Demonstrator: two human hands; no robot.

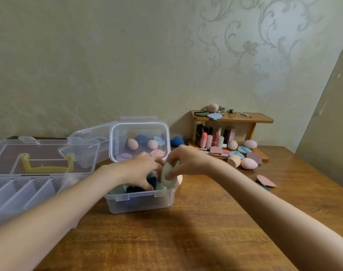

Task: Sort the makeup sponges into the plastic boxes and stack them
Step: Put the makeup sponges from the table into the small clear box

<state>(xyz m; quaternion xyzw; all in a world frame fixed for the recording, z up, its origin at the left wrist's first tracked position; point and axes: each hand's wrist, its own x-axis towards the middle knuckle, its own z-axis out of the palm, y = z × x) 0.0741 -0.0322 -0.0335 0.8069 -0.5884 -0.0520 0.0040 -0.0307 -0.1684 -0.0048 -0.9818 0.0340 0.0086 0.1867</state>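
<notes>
The right hand (183,159) pinched a pale green flat sponge (168,176) over the small clear plastic box (141,202), while the left hand (142,171) pressed down among sponges already inside, its grip unclear. Sorting was mid-way; next likely meant tucking it in, then fetching loose peach egg-shaped sponges (248,163) off the wooden surface (186,241).
</notes>
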